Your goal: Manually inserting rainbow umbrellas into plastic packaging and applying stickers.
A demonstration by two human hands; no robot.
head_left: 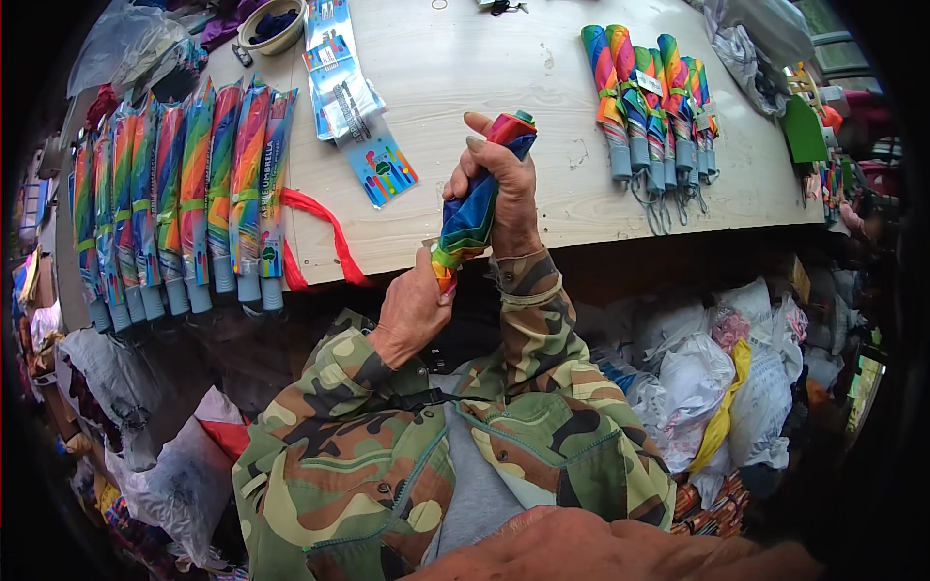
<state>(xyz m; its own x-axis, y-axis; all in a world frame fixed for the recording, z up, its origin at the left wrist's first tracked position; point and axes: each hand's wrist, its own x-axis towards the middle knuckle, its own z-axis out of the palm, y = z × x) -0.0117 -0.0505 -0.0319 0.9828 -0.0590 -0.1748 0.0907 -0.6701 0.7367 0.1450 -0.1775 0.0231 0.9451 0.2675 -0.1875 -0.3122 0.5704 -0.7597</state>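
Observation:
A folded rainbow-coloured umbrella (469, 219) is held slantwise between my hands, in front of the table's near edge. My left hand (411, 308) is closed round its lower end and hides the handle. Higher up, the fingers of my right hand (511, 189) wrap the gathered cloth, and its thumb points up along the side. A grey-green tip shows at the umbrella's top. On the left of the table lies a row of rainbow umbrellas in clear sleeves (167, 194). Several strapped umbrellas without sleeves (639, 107) lie at the right, their grey handles toward me.
Flat printed blue sleeves (380, 169) lie on the pale table (484, 58) beyond my left hand. A red ribbon (334, 228) loops near the front edge. A bowl (247, 31) holds dark cloth at the back. Stuffed white bags (693, 373) crowd the floor at the right.

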